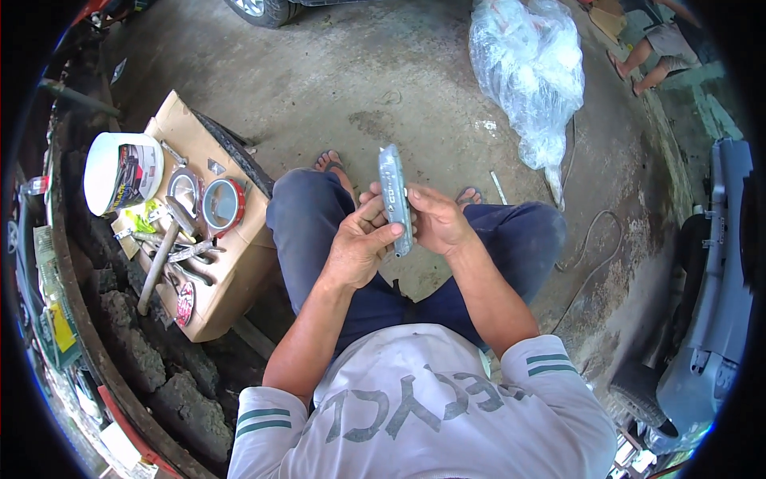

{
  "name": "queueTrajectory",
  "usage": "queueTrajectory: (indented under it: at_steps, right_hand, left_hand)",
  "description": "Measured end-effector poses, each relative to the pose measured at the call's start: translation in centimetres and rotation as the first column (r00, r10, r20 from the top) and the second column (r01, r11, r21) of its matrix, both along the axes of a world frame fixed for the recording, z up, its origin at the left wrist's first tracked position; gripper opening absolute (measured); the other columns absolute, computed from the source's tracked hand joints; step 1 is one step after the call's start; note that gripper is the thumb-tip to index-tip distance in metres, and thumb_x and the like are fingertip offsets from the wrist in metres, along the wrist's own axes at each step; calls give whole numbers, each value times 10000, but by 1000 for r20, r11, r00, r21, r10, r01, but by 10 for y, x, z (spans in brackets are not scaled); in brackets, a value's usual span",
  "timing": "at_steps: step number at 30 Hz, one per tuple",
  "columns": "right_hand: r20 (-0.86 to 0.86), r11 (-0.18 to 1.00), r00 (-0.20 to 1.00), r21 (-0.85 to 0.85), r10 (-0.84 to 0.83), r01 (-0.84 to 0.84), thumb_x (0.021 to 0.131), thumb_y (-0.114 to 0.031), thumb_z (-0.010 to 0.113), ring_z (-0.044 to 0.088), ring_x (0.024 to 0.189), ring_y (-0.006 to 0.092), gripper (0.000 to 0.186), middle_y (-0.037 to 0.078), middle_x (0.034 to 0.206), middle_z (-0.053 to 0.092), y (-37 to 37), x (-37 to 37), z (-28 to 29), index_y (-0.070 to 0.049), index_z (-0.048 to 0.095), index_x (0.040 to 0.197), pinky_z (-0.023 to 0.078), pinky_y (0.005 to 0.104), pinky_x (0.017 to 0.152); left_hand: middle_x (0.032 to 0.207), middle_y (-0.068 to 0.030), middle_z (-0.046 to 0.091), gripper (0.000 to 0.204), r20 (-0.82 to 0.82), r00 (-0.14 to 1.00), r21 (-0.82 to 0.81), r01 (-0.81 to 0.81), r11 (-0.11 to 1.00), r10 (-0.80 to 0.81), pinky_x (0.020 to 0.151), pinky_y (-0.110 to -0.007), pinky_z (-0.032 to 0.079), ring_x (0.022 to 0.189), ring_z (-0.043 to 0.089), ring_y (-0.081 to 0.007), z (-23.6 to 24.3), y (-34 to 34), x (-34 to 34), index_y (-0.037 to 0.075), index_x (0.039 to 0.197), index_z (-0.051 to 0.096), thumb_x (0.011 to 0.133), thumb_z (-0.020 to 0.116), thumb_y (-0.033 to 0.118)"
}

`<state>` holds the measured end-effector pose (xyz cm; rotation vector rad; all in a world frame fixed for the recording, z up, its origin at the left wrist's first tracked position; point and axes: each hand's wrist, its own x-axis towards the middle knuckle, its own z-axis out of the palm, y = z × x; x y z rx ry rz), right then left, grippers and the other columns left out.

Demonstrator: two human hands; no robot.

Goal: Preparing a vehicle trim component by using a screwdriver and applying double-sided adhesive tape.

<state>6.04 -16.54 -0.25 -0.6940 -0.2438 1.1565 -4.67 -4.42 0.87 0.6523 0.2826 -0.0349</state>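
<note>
A long, narrow grey piece (395,199) with rounded ends and pale markings stands upright in the middle, between my knees. My left hand (369,239) is closed around its lower left side, thumb across the front. My right hand (437,219) grips it from the right, fingertips at its edge and partly hidden behind it. What the piece is, I cannot make out.
Cardboard (227,291) at my left bears a white bucket (104,176), tins (223,204), a hammer (163,259) and several tools. Ahead lie bundled plastic sheeting (527,72) and a car wheel (259,8). Another person's legs (642,64) show top right; a grey bumper (714,295) stands right.
</note>
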Motion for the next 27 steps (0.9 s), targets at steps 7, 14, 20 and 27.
queueTrajectory:
  at_steps: [7, 14, 20, 27]
  right_hand:
    - [-44, 997, 998, 67, -42, 45, 923, -335, 531, 578, 1100, 296, 504, 221, 1211, 552, -7, -9, -5, 65, 516, 1228, 470, 394, 947]
    - [-63, 991, 989, 20, -133, 135, 932, -392, 511, 594, 1048, 306, 486, 209, 1110, 586, -4, -20, -8, 54, 563, 1119, 486, 404, 916]
    - [-55, 990, 992, 80, -111, 115, 926, -462, 492, 603, 1015, 307, 510, 200, 1059, 594, 4, -22, -14, 25, 598, 1037, 481, 413, 911]
    - [-144, 997, 987, -23, -71, 68, 940, -551, 362, 594, 1053, 346, 673, 213, 1121, 591, -6, -6, 4, 70, 543, 1125, 500, 460, 875]
  left_hand:
    - [1043, -80, 616, 408, 3, 998, -42, 67, 997, -67, 811, -318, 528, 930, 620, -186, -2, -6, -4, -4, 1240, 516, 851, 637, 18]
    - [1105, -76, 598, 423, 26, 997, 47, 69, 997, -70, 876, -308, 493, 1009, 587, -173, -8, -10, -7, -21, 1254, 505, 852, 635, 9]
    - [1117, -77, 595, 389, 8, 999, 144, 48, 988, -49, 895, -309, 471, 1016, 578, -169, -8, -10, -13, -21, 1219, 534, 846, 641, 6]
    - [977, -74, 626, 274, -18, 990, 524, 130, 842, -142, 846, -326, 485, 917, 610, -161, 27, -7, -17, -35, 1081, 554, 856, 636, 99]
